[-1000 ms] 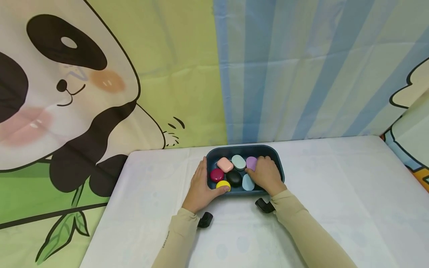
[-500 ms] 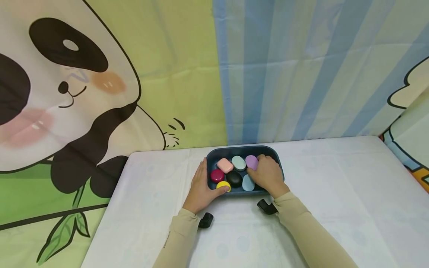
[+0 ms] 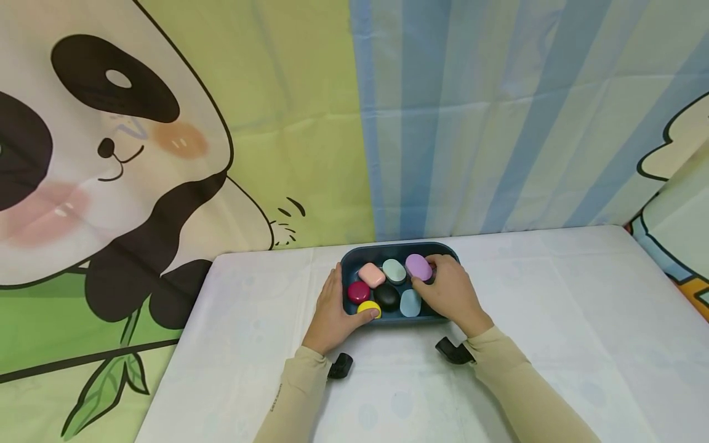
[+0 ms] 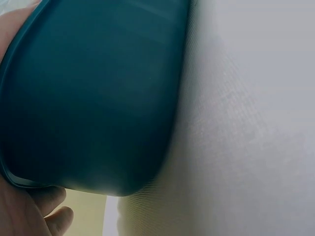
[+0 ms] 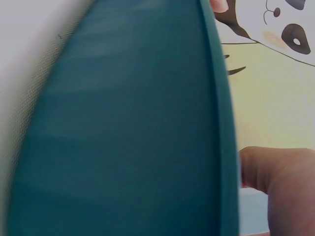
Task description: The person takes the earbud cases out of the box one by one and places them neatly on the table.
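Observation:
A dark blue rectangular tray (image 3: 382,251) stands on the table and holds several smooth pebble-shaped pieces. My left hand (image 3: 332,314) grips its left front corner, fingers along the outer side and thumb over the front rim beside a yellow piece (image 3: 368,306). Between thumb and fingers, my right hand (image 3: 453,294) pinches a purple oval piece (image 3: 418,267) at the tray's right end. Around it lie a pale mint oval (image 3: 394,271), a light blue piece (image 3: 410,303), a black one (image 3: 386,297), a pink one (image 3: 371,275) and a dark red one (image 3: 359,291).
White cloth covers the table (image 3: 554,320). Behind it hangs a printed curtain (image 3: 299,123) with a panda and blue stripes. A black wrist mount (image 3: 454,351) sticks out by the right sleeve, another mount (image 3: 340,366) by the left.
The right hand has drawn back to the right, and the purple piece in its pinch has shifted slightly and shows more of its face. The left hand stays on the tray.

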Demonstrator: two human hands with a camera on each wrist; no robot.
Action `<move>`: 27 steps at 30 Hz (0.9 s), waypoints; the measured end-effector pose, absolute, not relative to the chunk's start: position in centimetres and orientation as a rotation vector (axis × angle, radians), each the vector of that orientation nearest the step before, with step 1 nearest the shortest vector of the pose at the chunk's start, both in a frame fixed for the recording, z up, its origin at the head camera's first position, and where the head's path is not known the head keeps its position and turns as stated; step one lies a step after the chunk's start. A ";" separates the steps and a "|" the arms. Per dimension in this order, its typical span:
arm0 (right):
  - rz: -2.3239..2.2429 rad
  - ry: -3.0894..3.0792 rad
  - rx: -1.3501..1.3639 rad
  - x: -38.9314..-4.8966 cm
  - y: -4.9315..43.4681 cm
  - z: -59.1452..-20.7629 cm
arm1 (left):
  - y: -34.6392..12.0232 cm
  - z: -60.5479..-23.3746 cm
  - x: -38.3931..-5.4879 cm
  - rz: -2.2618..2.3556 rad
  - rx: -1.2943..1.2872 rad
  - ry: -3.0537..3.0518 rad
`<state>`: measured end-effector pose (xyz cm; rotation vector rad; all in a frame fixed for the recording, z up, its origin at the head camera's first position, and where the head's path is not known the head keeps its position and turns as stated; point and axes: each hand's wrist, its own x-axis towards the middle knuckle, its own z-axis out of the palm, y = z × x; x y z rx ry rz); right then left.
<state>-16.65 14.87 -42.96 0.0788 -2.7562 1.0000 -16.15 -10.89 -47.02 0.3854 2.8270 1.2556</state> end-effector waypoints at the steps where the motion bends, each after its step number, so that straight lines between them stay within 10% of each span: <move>1: 1.001 -2.751 0.081 -16.6 15.0 -42.9 | -10.9 -47.0 -16.2 1.258 0.386 2.826; 27: 0.985 -2.680 0.136 -14.2 20.0 -41.5 | -11.0 -47.3 -16.3 1.241 0.378 2.821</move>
